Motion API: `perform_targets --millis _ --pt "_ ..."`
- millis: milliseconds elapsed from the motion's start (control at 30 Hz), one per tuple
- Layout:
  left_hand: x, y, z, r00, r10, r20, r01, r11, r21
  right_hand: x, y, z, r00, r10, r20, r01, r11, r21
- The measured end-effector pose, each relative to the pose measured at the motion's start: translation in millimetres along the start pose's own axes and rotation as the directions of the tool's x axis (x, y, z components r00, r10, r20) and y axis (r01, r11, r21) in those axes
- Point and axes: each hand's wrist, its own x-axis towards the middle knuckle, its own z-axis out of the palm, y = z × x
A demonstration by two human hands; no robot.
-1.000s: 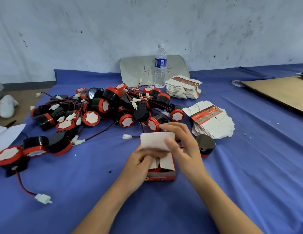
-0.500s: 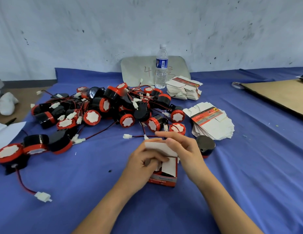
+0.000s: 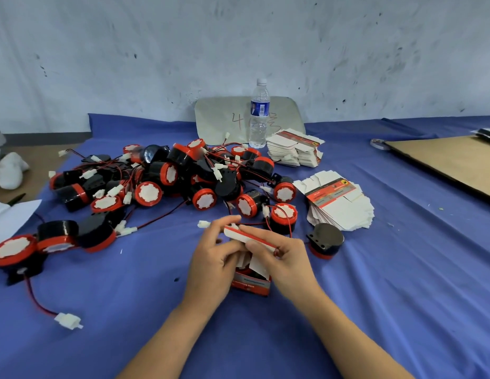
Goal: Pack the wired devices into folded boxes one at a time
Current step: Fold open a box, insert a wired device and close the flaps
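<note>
- The box (image 3: 250, 283), a small red-and-white carton, stands on the blue cloth (image 3: 375, 296) between your two hands. Its mouth is open and the lid flap (image 3: 249, 237) is raised over it.
- Your left hand (image 3: 211, 261) grips the box from its left side, with the fingers curled in against the inner flaps and the lid.
- Your right hand (image 3: 289, 259) pinches the lid flap towards its right end, fingers curled over the edge.
- Under the flaps, in the mouth of the box, you can see something dark and red. It may be a wired device, but flaps and fingers cover most of it.
- Just beyond your right hand stands one device (image 3: 283, 217) with its red face up. Its red wire loops down towards your fingers.
- Close to the right of your right hand, a black device (image 3: 326, 240) lies with its red face down.
- Beyond that one is the near stack of flat boxes (image 3: 339, 203), fanned out. The far stack (image 3: 295, 151) sits well beyond it.
- The pile of wired devices (image 3: 167, 176) spreads beyond your left hand and off to its left, wires and white plugs tangled through it.
- Well to the left of your left hand, three more devices (image 3: 55, 239) lie side by side.
- Far to the left of your forearm, a loose white connector (image 3: 67, 321) lies on the end of a red wire.
- Past the pile, a water bottle (image 3: 259, 116) stands in front of a grey board (image 3: 219, 119) that leans on the wall.
- Far off to the right of your grip lies a brown cardboard sheet (image 3: 457, 165).
</note>
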Motion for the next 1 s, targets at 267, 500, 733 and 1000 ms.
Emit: perform_targets --millis 267,500,733,1000 --pt "-0.5 -0.9 2.4 0.908 -0.270 -0.322 0.233 0.961 -0.149 0.6 12.5 17.4 0.979 -0.184 -0.093 0.150 0.947 -0.285" --pt "-6.4 4.2 7.8 0.997 -0.064 0.037 0.067 0.993 -0.101 8.5 12.7 7.9 0.955 -0.119 -0.273 0.044 0.964 -0.264" --pt "-5.2 -1.6 5.9 0.985 -0.019 0.174 0.023 1.000 -0.019 9.8 9.2 4.0 0.958 -0.055 -0.280 0.019 0.991 -0.131" --pt "-2.9 0.1 7.4 0.991 0.016 0.132 -0.018 1.000 0.016 8.9 12.1 -7.6 0.981 -0.007 -0.195 -0.035 0.977 -0.211"
